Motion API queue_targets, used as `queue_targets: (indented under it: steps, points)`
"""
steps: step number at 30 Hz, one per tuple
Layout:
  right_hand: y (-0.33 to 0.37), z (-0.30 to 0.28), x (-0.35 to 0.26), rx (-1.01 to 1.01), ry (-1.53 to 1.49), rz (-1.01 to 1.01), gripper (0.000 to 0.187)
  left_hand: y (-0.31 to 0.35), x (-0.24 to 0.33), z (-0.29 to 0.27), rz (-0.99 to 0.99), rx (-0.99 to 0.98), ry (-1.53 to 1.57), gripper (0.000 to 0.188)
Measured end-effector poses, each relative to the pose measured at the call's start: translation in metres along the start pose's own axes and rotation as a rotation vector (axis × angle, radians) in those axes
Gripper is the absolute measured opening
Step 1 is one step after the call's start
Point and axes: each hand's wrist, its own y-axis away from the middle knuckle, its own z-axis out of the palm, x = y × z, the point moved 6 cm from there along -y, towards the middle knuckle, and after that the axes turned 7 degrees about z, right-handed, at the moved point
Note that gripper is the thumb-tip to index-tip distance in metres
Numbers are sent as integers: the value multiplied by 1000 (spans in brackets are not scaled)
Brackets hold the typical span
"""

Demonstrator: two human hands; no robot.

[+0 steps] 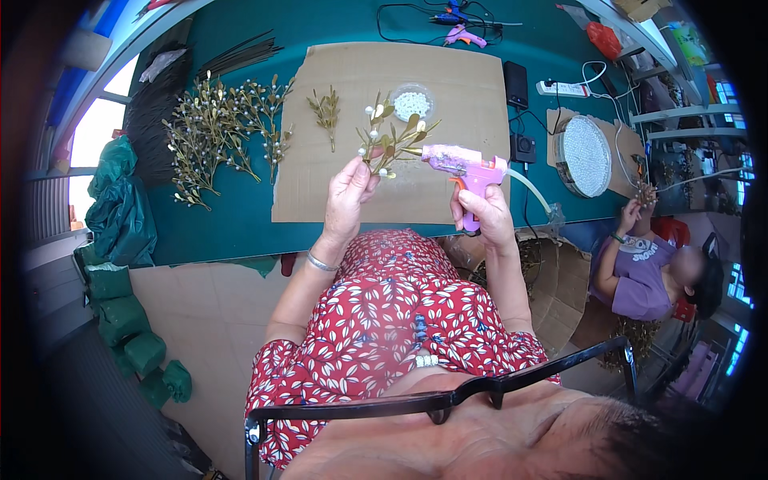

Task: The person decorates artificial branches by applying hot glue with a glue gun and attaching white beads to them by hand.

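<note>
Between the fingers of my left hand (350, 189) is an artificial leaf sprig (384, 142) with olive-gold leaves and several white beads. My right hand (490, 213) grips a pink glue gun (464, 162) by its handle, and a clear glue stick (530, 190) trails from its back. The gun's nozzle touches or nearly touches the sprig's leaves; I cannot tell which. Just behind the sprig stands a round clear dish of white beads (413, 103). A small leaf sprig (326, 118) without visible beads lies on the cardboard sheet (462, 204) to the left.
Beaded sprigs (210, 132) lie piled on the green table (336, 22) at left, near dark wire stems (240, 54). At right are a large tray of clear beads (586, 156), a power strip (562, 89) and cables. A co-worker (640, 268) sits at right holding a sprig.
</note>
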Motion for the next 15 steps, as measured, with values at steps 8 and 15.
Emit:
queue_targets:
  steps: [8, 15]
  points:
    - [1, 0, 0, -7, -20, 10, 16, 1, -1, -1, 2, 8, 14, 37]
    - [2, 1, 0, -13, -7, 4, 15, 1, -3, -2, -3, 14, 16, 38]
